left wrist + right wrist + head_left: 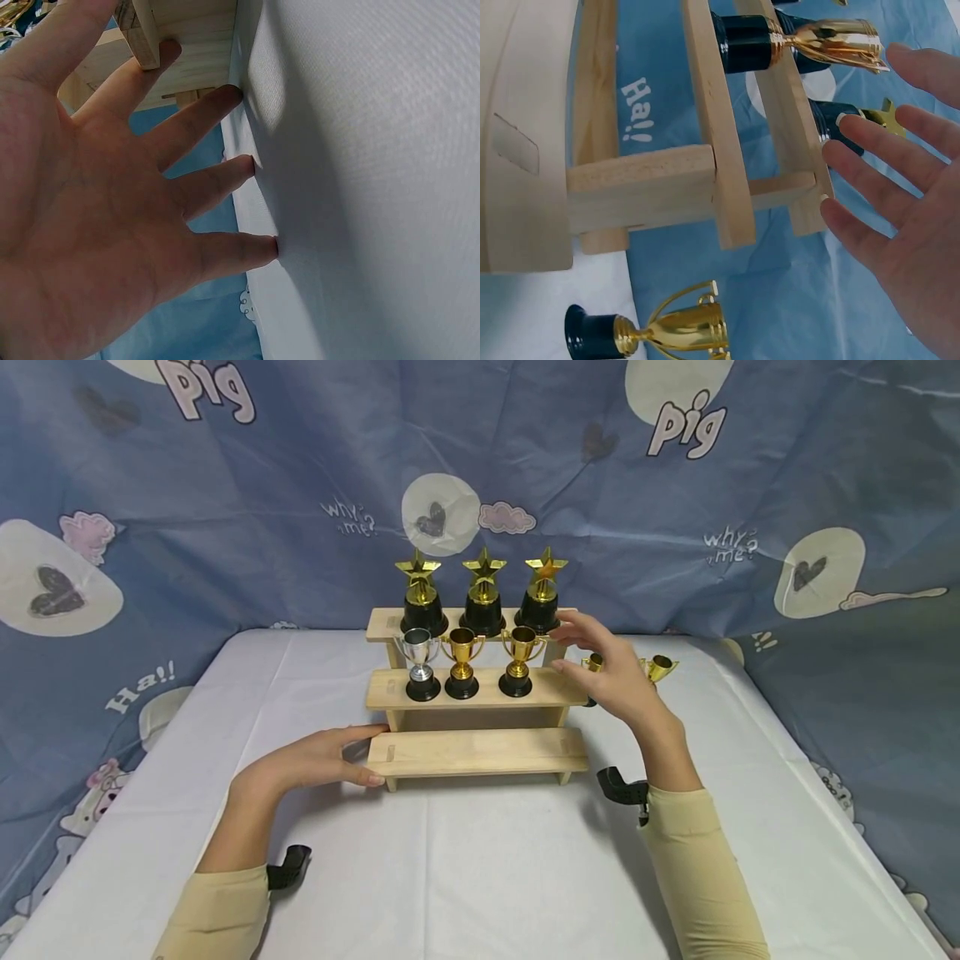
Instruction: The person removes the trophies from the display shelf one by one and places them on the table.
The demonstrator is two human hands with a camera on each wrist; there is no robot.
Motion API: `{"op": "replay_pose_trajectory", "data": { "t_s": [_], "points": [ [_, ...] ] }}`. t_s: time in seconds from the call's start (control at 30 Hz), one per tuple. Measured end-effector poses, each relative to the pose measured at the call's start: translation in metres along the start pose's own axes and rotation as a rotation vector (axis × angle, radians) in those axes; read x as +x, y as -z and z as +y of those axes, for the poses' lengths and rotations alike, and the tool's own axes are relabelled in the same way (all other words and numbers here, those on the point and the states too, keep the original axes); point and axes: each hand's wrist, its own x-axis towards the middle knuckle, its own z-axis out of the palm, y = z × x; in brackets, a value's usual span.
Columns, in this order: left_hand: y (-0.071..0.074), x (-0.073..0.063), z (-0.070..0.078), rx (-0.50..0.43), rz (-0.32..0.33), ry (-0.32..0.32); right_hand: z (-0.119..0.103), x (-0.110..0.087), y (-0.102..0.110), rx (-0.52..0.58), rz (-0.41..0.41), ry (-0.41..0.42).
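A three-tier wooden stand [476,753] holds trophies on its upper two steps. My left hand [315,762] rests at the left end of the bottom step, fingers spread and fairly straight; the left wrist view shows the palm [97,202] beside the wood. Beside the stand's right end, my right hand [617,675] has thumb and fingers apart with nothing between them. Its fingertips are close to the right star trophy [538,610] and the top step; whether they touch is unclear. Nearest on the middle step is a gold cup trophy [519,662].
Two more star trophies [483,603] stand on the top step. A silver cup [421,664] and another gold cup [462,664] share the middle step. Beyond my right hand, gold cups [662,667] stand partly hidden on the white tablecloth [480,868]. Blue printed cloth [300,510] hangs behind.
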Motion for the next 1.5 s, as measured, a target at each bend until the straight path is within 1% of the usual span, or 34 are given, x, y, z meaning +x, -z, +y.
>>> {"op": "replay_pose_trajectory", "data": {
  "t_s": [0.17, 0.4, 0.63, 0.77, 0.93, 1.13, 1.3, 1.5],
  "points": [
    [-0.001, 0.0, 0.001, 0.003, -0.001, 0.001, -0.002, 0.002, -0.004, -0.003, -0.039, -0.011],
    [-0.002, -0.002, 0.001, -0.008, 0.001, -0.011, -0.006, 0.007, -0.013, 0.009, -0.099, -0.077],
    [-0.001, 0.0, 0.0, -0.004, -0.007, -0.042, -0.003, 0.004, -0.019, 0.025, -0.088, -0.115],
    [0.001, 0.001, -0.002, 0.011, -0.013, -0.05, -0.003, 0.001, -0.023, 0.024, -0.073, -0.122],
    [0.002, 0.0, -0.004, 0.015, -0.013, -0.05, -0.007, 0.001, -0.025, 0.027, -0.071, -0.116],
    [0.002, -0.001, -0.003, -0.002, -0.016, -0.036, -0.013, 0.004, -0.026, 0.015, -0.087, -0.117],
    [0.002, 0.001, -0.002, 0.001, -0.018, -0.034, -0.011, 0.007, -0.029, 0.02, -0.109, -0.12],
    [0.002, 0.001, -0.001, 0.01, -0.015, -0.023, -0.008, 0.008, -0.03, 0.014, -0.107, -0.117]
  ]
}}
